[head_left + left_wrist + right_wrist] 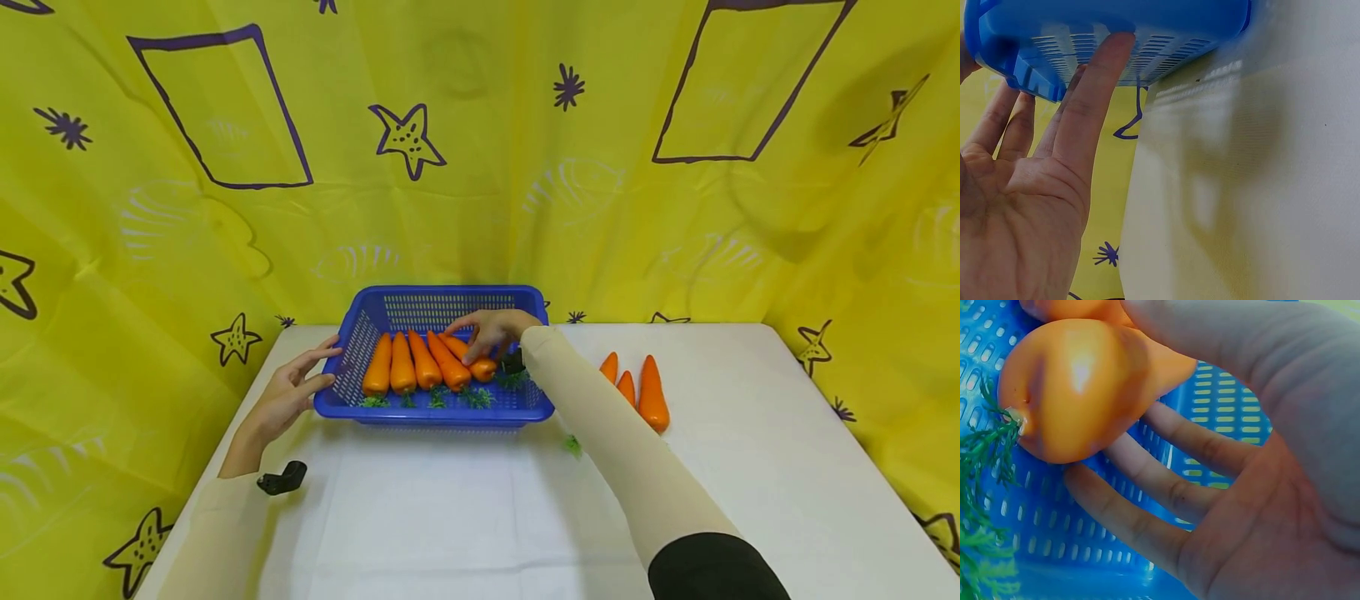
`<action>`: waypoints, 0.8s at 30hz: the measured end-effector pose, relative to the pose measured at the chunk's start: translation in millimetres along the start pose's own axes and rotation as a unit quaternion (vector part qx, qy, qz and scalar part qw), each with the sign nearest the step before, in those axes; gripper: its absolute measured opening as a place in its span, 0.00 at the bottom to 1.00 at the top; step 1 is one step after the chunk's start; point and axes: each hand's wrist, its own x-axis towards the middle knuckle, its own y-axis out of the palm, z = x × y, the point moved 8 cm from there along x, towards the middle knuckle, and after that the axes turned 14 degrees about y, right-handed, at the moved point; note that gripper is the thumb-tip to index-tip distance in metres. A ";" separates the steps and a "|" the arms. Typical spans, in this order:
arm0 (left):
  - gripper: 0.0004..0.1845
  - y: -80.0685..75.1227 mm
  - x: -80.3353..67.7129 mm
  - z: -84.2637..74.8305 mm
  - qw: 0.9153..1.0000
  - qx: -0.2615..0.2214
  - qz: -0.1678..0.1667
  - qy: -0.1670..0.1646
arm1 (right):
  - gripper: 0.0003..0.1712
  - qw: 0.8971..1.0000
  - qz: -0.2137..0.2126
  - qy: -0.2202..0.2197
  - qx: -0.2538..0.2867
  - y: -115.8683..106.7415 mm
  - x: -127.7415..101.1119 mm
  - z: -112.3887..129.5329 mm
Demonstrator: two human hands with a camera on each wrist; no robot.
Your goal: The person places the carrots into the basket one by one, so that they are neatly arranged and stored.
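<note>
- The right hand (491, 329) reaches into the blue perforated plastic basket (431, 414) and lies over the rightmost orange plastic carrot (471, 360), thumb along the top and fingers (1166, 487) spread loosely beneath and beside it
- From the right wrist view the fingers look nearly straight and not clamped; I judge it a loose hold, though the thumb's pressure is hard to read at this close range
- That carrot lies at the right end of a row of five carrots (408, 367) inside the basket, slanting across its neighbour, green leafy top (985, 506) pointing toward the person
- The left hand (288, 396) rests with straight fingers against the basket's left outer wall; the left wrist view shows a fingertip (1116, 47) pressed on the slotted side, nothing gripped
- Three more orange carrots (651, 393) lie on the white table (450, 508) just right of the basket, partly hidden by the cream sleeve (622, 442)
- The carrot looks glossy, smooth and rigid, probably light and hollow, so likely to slip in a loose grasp; the thick shoulder near the leafy end seems the surest place to pinch
- The leafy tuft looks soft and flimsy, a poor handle
</note>
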 end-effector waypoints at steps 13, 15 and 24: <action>0.27 0.9 -0.8 0.1 1.000 -0.002 0.000 -0.003 | 0.45 0.976 -0.105 -0.091 -0.166 -14.1 -48.8 22.9; 0.27 1.0 -0.7 0.4 1.000 -0.003 0.000 -0.002 | 0.45 0.964 -0.130 -0.122 -0.196 -16.6 -59.6 25.8; 0.27 0.6 -0.9 1.2 1.000 0.008 -0.002 -0.005 | 0.44 0.925 -0.214 -0.218 -0.228 -21.8 -112.7 18.0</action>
